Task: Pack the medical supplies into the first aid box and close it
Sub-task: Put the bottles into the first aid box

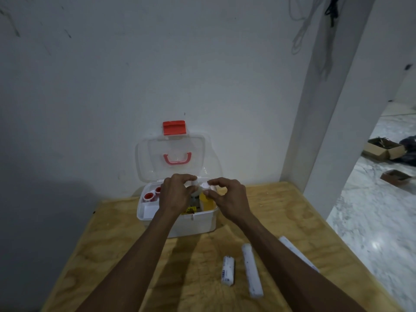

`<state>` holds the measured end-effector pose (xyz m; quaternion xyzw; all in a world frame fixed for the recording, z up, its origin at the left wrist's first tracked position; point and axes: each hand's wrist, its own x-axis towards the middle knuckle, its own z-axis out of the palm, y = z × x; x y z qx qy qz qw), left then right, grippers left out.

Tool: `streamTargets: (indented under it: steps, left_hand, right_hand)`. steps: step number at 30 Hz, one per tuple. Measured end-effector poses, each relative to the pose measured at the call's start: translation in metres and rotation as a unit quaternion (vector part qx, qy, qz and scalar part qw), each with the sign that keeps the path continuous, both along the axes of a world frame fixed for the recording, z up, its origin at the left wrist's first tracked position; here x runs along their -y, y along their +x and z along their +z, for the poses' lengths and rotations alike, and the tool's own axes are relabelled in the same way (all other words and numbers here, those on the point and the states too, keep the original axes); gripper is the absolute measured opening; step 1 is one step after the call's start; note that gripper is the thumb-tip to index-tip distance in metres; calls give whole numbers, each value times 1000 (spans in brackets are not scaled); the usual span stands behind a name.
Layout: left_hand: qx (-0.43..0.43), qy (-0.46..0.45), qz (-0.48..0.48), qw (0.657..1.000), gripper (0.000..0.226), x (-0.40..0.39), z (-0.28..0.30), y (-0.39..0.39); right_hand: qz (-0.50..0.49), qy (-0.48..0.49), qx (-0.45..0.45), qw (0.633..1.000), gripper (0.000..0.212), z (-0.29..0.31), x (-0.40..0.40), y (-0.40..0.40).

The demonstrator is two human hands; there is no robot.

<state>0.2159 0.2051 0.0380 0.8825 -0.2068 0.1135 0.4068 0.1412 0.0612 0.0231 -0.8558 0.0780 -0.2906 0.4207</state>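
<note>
The white first aid box (193, 224) stands open at the table's far edge, its clear lid (144, 158) with a red latch leaning on the wall. Inside lie red-capped tape rolls (149, 196), a yellow item (207, 202) and a white pack. Over the box, my left hand (175, 194) and my right hand (227, 199) pinch a small white object (203, 185) between them; what it is stays unclear. Three white bandage rolls lie on the table: a short one (227, 270), a longer one (252, 270), and one (292, 246) partly hidden by my right forearm.
The plywood table (117, 239) butts against a white wall, with a pillar at the right. Beyond the table's right edge is a marble floor with open cardboard boxes (382, 149) and a dark bag. Cables hang on the pillar above.
</note>
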Motion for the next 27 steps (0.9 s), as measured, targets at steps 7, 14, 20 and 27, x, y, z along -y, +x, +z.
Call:
streamTargets:
  steps: [7,14,20,27]
  left_hand:
    - [57,-64,27,996,35,-13,16,-35]
    - [24,-84,-3,996,32,-18,2,-105]
    - [-49,-14,-12,999,36,-17,-48,-150]
    - [-73,25,-9,997,34,-9,-71,-182]
  right_hand:
    - [-99,31,27,994,26,9,13,-49]
    - [-161,10,-27,987,25,-13,5,-126]
    - [-173,11,-97,980,33,-54,-15,-160]
    - [-187,-7,-126,974,48,-72,-29,-166]
